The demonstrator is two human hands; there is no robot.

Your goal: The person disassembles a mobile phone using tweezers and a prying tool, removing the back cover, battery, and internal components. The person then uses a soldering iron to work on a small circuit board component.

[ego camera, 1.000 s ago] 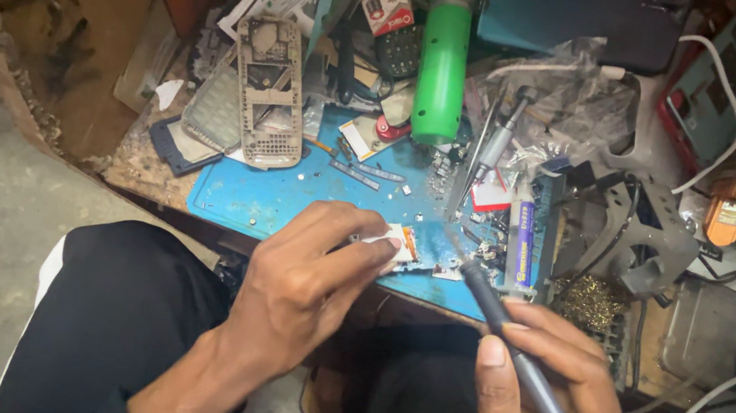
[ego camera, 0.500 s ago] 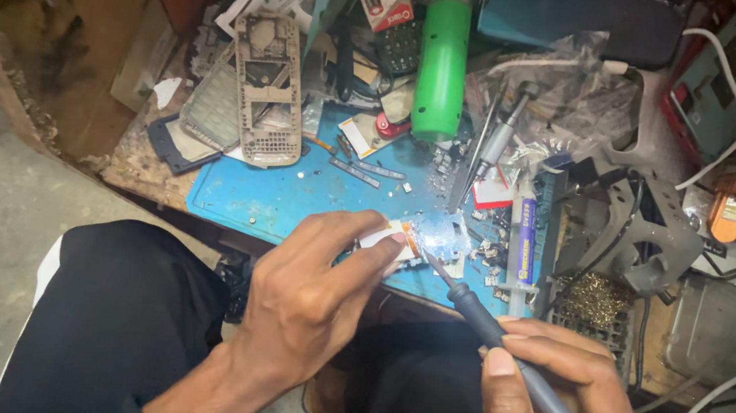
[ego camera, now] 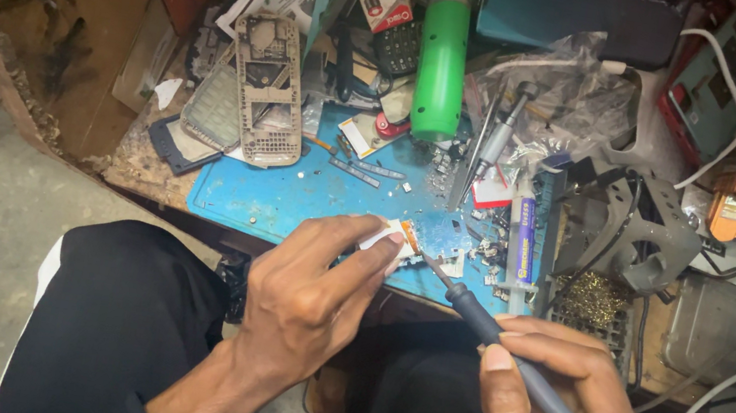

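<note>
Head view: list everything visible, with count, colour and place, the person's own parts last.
small circuit board: one, blue and white, front edge of mat, pinched by left fingers
grey soldering iron: one, tip at the board
blue work mat: one, on the bench
green cylinder: one, upright end of mat
grey phone frame: one, left of mat
grey keypad: one, beside the frame
syringe tube: one, white and blue, right edge of mat
metal iron stand: one, grey, right
brass wool: one clump, below stand
left hand: holding board
right hand: gripping iron
</note>
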